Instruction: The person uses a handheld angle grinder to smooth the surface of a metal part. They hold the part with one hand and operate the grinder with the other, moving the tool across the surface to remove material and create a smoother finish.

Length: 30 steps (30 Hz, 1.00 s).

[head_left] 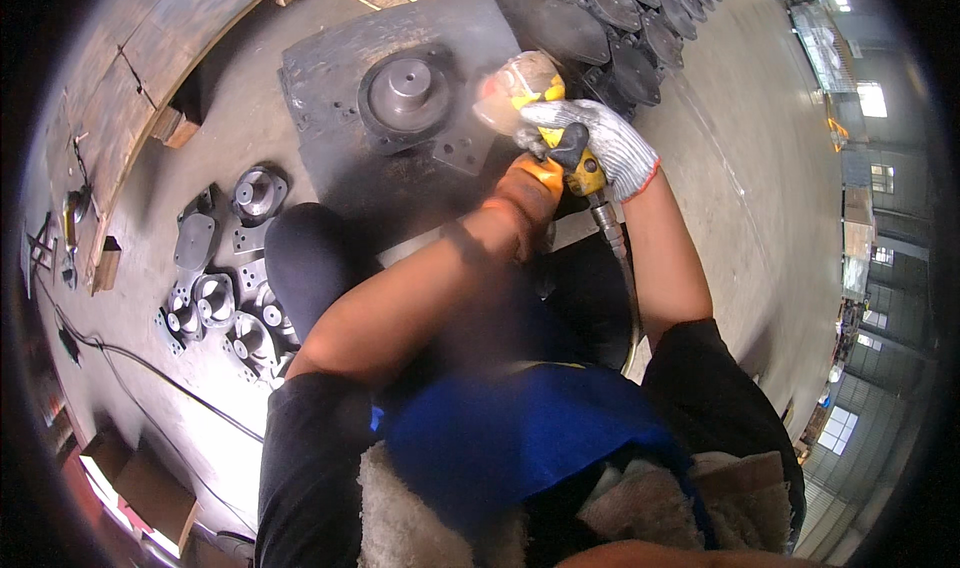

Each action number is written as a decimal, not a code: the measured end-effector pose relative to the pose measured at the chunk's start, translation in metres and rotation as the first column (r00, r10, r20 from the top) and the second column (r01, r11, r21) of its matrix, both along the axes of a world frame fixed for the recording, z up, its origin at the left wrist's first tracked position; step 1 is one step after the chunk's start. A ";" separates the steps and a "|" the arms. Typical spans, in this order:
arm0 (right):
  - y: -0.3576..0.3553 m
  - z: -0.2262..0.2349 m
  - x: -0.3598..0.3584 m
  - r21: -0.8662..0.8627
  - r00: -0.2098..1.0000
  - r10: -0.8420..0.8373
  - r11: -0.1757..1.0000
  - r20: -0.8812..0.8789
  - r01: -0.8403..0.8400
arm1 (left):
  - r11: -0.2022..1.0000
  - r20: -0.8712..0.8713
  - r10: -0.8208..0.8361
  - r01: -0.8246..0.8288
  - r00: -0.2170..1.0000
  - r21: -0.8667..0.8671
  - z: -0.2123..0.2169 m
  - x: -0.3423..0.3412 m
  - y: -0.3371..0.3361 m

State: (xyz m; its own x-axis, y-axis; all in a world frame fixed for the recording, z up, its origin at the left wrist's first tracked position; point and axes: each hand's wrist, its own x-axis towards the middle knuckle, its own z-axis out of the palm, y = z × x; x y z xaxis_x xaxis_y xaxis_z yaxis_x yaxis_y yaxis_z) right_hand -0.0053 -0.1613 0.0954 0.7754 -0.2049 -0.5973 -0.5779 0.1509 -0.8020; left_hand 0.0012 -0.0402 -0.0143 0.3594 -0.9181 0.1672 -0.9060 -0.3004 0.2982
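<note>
My right hand [612,146], in a whitish knit glove with a red cuff, is wrapped round a yellow air-powered sander [584,176]. The glove of my left hand [530,190] is orange; its fingers close on the tool's near side, partly hidden by my own wrist. At the tool's far end the round disc [512,90] looks blurred, just right of a dark metal flange part [385,106] with a raised round hub. That part lies on a dark steel plate [325,63]. From the sander's rear runs an air hose [632,303].
Finished-looking metal flange parts [215,298] lie in a group on the floor at left. Dark flat plates [635,68] are piled at the far right. A wooden bench [125,88] stands at upper left, a cardboard box [150,493] at lower left. Black cables [180,373] cross the floor.
</note>
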 end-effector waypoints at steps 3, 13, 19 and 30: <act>-0.017 -0.027 -0.008 -0.267 0.959 0.212 0.951 0.189 -0.158 | 0.997 -0.116 -0.015 0.006 0.993 -0.071 0.004 0.001 -0.002; -0.026 -0.026 -0.012 -0.159 0.998 0.029 0.987 0.063 -0.018 | 0.973 -0.044 -0.155 0.160 0.987 0.166 0.034 0.008 -0.007; 0.001 -0.005 -0.004 -0.030 1.000 0.023 0.999 0.001 -0.023 | 0.997 -0.393 -0.059 0.077 0.918 0.031 -0.015 -0.002 -0.005; 0.008 -0.004 -0.019 0.202 0.998 -0.032 0.978 -0.054 0.042 | 0.988 -0.067 -0.155 0.155 0.986 -0.008 -0.011 -0.026 0.028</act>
State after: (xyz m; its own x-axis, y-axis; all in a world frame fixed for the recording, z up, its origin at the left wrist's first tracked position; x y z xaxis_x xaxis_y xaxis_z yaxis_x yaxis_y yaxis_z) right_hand -0.0242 -0.1533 0.0915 0.7375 -0.1033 -0.6674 -0.6077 0.3296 -0.7225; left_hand -0.0248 -0.0123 -0.0251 0.2230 -0.9631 0.1505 -0.9195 -0.1565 0.3606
